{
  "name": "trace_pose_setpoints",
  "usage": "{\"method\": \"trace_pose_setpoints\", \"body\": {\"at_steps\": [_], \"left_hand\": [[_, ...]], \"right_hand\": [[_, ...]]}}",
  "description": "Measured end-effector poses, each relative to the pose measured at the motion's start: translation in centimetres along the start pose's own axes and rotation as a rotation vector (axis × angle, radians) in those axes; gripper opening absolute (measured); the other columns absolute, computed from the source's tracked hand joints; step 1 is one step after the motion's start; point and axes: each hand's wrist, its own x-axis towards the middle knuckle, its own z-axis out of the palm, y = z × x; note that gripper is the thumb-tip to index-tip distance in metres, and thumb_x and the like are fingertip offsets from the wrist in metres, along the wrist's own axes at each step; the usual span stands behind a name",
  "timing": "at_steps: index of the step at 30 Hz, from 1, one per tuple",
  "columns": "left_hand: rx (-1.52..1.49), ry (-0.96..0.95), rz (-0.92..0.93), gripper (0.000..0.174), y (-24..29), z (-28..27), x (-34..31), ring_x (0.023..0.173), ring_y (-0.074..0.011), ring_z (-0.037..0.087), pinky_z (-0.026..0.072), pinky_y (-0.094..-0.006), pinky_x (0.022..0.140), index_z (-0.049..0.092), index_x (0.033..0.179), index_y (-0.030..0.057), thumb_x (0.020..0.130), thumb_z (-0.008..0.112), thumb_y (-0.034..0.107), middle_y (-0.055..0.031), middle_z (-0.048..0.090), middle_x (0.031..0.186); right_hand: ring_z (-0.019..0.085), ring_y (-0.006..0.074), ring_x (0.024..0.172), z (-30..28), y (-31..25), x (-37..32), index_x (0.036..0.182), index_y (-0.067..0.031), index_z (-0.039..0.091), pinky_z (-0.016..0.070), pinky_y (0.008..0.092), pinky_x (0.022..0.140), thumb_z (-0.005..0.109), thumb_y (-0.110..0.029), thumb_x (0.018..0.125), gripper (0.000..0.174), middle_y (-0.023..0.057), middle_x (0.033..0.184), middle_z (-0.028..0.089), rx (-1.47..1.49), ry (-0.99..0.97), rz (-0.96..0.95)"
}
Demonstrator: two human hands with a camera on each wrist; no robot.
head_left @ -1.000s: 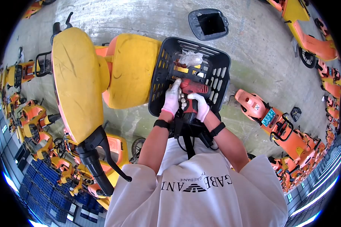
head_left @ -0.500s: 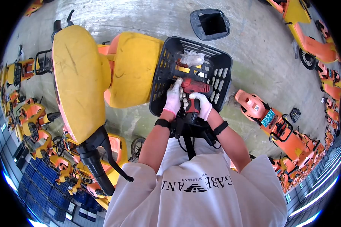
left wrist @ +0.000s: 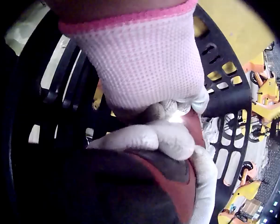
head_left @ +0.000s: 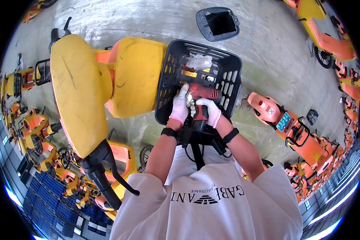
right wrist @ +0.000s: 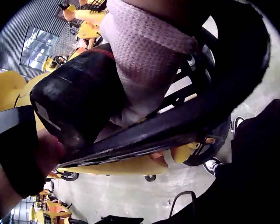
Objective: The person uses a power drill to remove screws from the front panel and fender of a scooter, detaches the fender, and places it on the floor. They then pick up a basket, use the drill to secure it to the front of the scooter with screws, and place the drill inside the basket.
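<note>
A red-and-black cordless drill [head_left: 205, 92] lies across the inside of a black slotted basket [head_left: 164, 90]. My gloved right hand [head_left: 209, 109] grips its handle, with white fingers wrapped round it in the left wrist view. At the drill's nose, my gloved left hand [head_left: 179, 106] holds on with curled fingers, its index finger along the front end. A bright light shines between the hands by the nose. The left hand's knit glove [left wrist: 144, 60] hides the drill's tip. In the right wrist view the drill's black battery base [right wrist: 74, 93] shows near the basket rim.
A crumpled clear plastic bag [head_left: 200, 62] lies in the basket. The basket adjoins a yellow seat [head_left: 136, 76] of a scooter with a handlebar [head_left: 102, 180] at left. A black lid-like part [head_left: 204, 28] is on the concrete floor; rows of orange scooters [head_left: 296, 136] stand around.
A bright light now shows at the drill's nose, where none showed before. The hands hold nearly the same place; the whole head view has shifted slightly.
</note>
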Motion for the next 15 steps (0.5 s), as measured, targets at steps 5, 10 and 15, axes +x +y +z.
{"method": "trace_pose_setpoints", "body": {"at_steps": [5, 10, 15], "left_hand": [[0.054, -0.029, -0.014, 0.038, 0.1, -0.5, 0.0, 0.035, -0.0159, 0.044, 0.036, -0.0294, 0.03, 0.049, 0.074, 0.0107, 0.082, 0.057, 0.047, -0.0025, 0.047, 0.053], [0.054, -0.008, 0.023, 0.037, -0.1, -0.2, 0.1, 0.036, -0.0156, 0.045, 0.0363, -0.0293, 0.03, 0.051, 0.078, 0.0095, 0.083, 0.056, 0.045, -0.0032, 0.049, 0.055], [-0.111, -0.024, -0.025, 0.033, -1.6, -2.4, 1.6, 0.038, -0.0145, 0.045, 0.0382, -0.0265, 0.035, 0.052, 0.079, 0.0099, 0.087, 0.053, 0.042, -0.0023, 0.047, 0.055]], "right_hand": [[0.059, 0.0223, 0.066, 0.1, 0.2, -0.1, 0.093, 0.0001, 0.057, 0.0503, 0.0331, 0.067, 0.049, -0.015, 0.078, 0.023, 0.011, 0.078, 0.06, 0.071, -0.011, 0.017], [0.059, 0.0223, 0.066, 0.0, -0.2, -0.1, 0.094, -0.0008, 0.057, 0.0503, 0.034, 0.067, 0.05, -0.014, 0.078, 0.021, 0.0103, 0.078, 0.06, 0.046, -0.015, 0.021], [0.059, 0.0215, 0.068, -0.6, 0.1, 0.3, 0.089, -0.0029, 0.056, 0.0495, 0.0334, 0.069, 0.051, -0.013, 0.078, 0.015, 0.0087, 0.078, 0.059, 0.08, -0.032, 0.064]]}}
